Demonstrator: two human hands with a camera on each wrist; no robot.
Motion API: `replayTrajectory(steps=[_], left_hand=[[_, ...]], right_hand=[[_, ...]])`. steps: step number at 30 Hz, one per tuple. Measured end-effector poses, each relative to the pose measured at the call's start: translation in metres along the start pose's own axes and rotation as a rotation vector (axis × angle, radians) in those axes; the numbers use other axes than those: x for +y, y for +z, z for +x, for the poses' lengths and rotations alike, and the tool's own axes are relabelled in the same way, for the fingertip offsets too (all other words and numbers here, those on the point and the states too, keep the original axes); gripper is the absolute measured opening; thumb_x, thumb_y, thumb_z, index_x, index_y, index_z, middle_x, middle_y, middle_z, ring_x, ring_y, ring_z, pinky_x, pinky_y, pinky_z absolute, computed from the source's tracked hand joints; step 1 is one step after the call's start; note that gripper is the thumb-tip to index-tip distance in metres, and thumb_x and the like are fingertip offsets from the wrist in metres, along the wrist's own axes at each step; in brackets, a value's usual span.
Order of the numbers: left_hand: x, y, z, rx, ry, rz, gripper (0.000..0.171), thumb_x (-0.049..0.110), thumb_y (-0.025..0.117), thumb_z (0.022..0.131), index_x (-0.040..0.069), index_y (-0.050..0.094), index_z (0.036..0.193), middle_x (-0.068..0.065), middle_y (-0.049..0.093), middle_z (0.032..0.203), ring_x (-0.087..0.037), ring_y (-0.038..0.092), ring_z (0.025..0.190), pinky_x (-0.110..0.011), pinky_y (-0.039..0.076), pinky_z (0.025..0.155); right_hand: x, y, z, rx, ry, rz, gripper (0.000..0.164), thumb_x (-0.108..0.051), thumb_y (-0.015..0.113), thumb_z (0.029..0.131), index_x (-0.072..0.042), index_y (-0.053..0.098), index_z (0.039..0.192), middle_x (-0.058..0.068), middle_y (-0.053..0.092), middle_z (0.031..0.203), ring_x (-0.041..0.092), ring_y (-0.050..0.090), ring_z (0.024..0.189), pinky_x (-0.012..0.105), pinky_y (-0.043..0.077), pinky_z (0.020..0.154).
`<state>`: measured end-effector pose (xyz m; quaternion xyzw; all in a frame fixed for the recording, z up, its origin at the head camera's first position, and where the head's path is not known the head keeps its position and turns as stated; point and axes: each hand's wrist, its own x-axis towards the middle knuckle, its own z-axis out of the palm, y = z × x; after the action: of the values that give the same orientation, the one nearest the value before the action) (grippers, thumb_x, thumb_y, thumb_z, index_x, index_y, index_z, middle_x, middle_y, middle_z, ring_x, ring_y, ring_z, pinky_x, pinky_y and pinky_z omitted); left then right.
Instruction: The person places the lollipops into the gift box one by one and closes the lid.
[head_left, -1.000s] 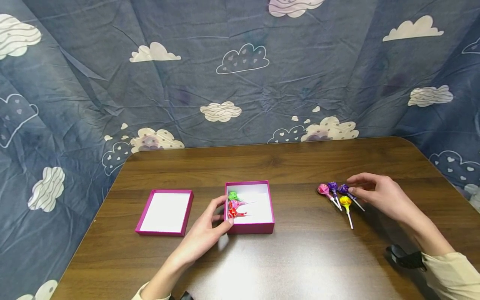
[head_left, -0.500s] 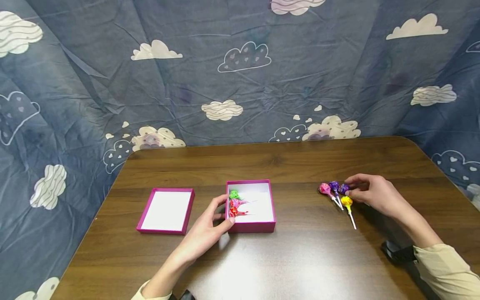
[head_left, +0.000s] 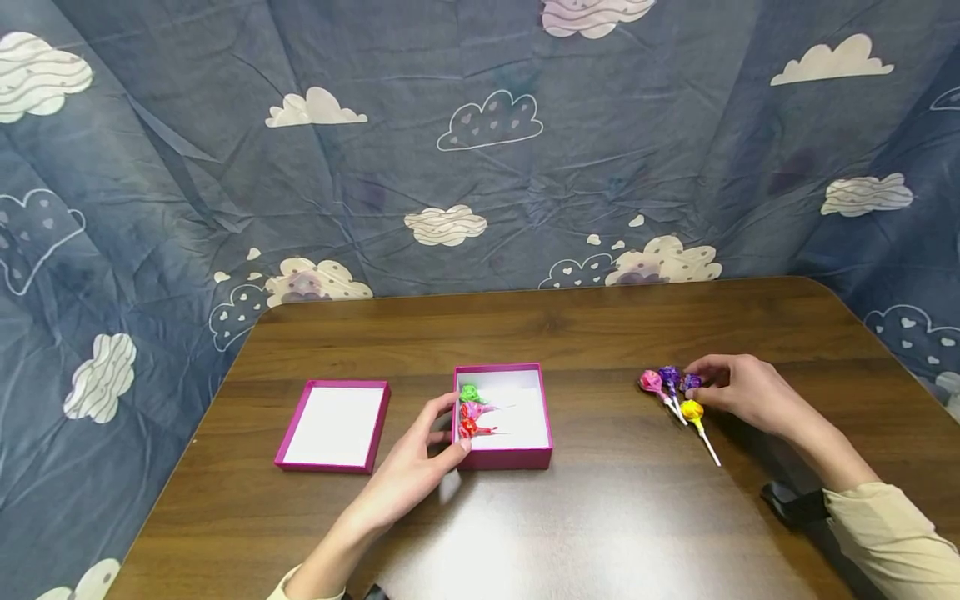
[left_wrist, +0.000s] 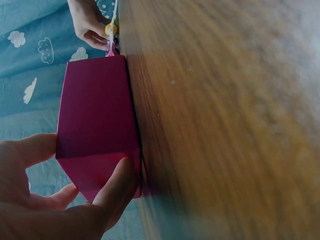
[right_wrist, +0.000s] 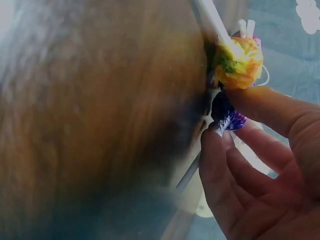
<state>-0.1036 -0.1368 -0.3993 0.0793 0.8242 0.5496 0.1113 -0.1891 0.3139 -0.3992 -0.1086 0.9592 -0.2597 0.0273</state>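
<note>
In the head view my left hand (head_left: pixel 408 471) grips the left side of an open magenta box (head_left: pixel 504 459), thumb at the front corner. Inside, along the left wall, lie a green lollipop (head_left: pixel 470 392), a pink lollipop (head_left: pixel 473 410) and a red lollipop (head_left: pixel 468 428). On the right, my right hand (head_left: pixel 750 395) pinches a purple lollipop (right_wrist: pixel 227 111) by its wrapped head, its stick partly hidden by fingers. A yellow lollipop (head_left: pixel 692 412) lies right by the thumb. Just left are another purple lollipop (head_left: pixel 669 377) and a pink one, their sticks crossing.
A shallow magenta lid (head_left: pixel 332 427) with a white inside lies left of the box. The brown wooden table (head_left: pixel 585 517) runs back to a blue cloth (head_left: pixel 390 175) printed with clouds. Dark straps circle both wrists.
My right hand has closed its fingers on the purple lollipop, whose stick has swung out of sight behind them. The yellow lollipop's stick has turned slightly rightward. My left hand stays at the box.
</note>
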Motion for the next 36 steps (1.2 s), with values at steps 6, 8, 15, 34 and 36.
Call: replayTrajectory(steps=[6,8,15,34,36], left_hand=[[0.001,0.000,0.000,0.002,0.012,0.008,0.061,0.029,0.066,0.094,0.029,0.038,0.148,-0.004,0.045,0.146,-0.030,0.051,0.125,-0.054,0.044,0.093],[0.001,0.000,-0.001,0.003,0.013,0.009,0.061,0.029,0.066,0.094,0.028,0.038,0.148,-0.005,0.045,0.146,-0.031,0.051,0.125,-0.054,0.044,0.093],[0.001,0.001,-0.001,0.001,0.013,0.009,0.062,0.029,0.066,0.094,0.028,0.037,0.149,-0.006,0.045,0.146,-0.031,0.050,0.125,-0.053,0.044,0.093],[0.002,0.001,-0.001,-0.003,0.010,0.003,0.061,0.029,0.065,0.095,0.030,0.038,0.149,-0.007,0.046,0.146,-0.033,0.049,0.126,-0.055,0.044,0.093],[0.002,0.001,-0.001,-0.005,0.008,0.002,0.061,0.029,0.065,0.095,0.030,0.038,0.149,-0.007,0.045,0.147,-0.033,0.049,0.126,-0.055,0.044,0.093]], right_hand=[[-0.005,-0.007,-0.005,0.056,-0.001,-0.009,0.032,-0.027,0.076,0.087,-0.007,0.070,0.111,-0.001,0.066,0.082,0.018,0.057,0.075,0.033,0.040,0.063],[-0.007,-0.007,-0.007,0.100,-0.016,-0.011,0.030,-0.028,0.076,0.088,-0.009,0.070,0.111,-0.001,0.065,0.081,0.018,0.056,0.073,0.031,0.039,0.062],[-0.018,-0.003,-0.011,0.267,-0.101,0.012,0.028,-0.023,0.078,0.087,-0.011,0.071,0.112,0.000,0.067,0.087,0.013,0.060,0.075,0.022,0.041,0.063],[-0.068,0.014,-0.016,0.334,-0.309,0.124,0.035,-0.007,0.080,0.082,-0.022,0.071,0.112,-0.009,0.067,0.106,0.005,0.061,0.080,0.017,0.046,0.068],[-0.073,0.016,-0.016,0.341,-0.354,0.130,0.037,-0.005,0.081,0.081,-0.022,0.071,0.111,-0.011,0.066,0.105,0.003,0.060,0.083,0.017,0.046,0.069]])
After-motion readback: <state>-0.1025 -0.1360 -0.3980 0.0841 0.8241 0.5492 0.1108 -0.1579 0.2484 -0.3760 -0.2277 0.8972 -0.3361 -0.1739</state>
